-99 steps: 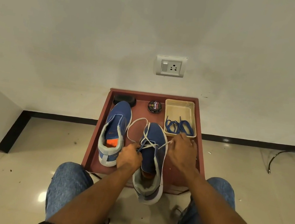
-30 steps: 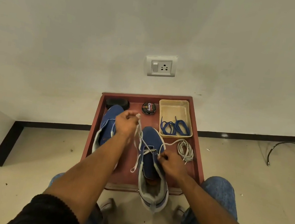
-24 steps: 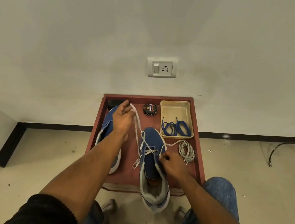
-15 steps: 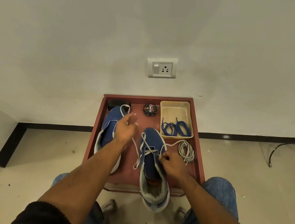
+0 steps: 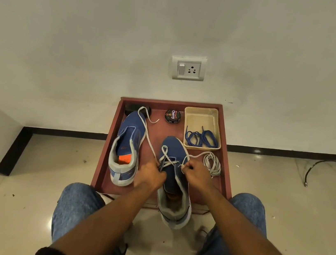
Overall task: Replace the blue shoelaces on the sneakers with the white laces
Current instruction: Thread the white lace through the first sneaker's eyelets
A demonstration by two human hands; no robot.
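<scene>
Single view, head-worn wide-angle camera. Looks forward and steeply down from above the seated person's knees [image 5: 78, 203], facing the wall [image 5: 111, 33] with its socket plate [image 5: 188, 68]. The red tray [image 5: 104, 161] sits mid-frame, near, far edge against the wall; forearms enter from the bottom edge. Floor [image 5: 12, 202] fills both sides.

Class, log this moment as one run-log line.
left hand: pinches white lace | right hand: grips lace | right blue sneaker: partly laced | blue laces: beige tray

Home room — tiled floor [image 5: 22, 204], wall socket [image 5: 188, 68]
</scene>
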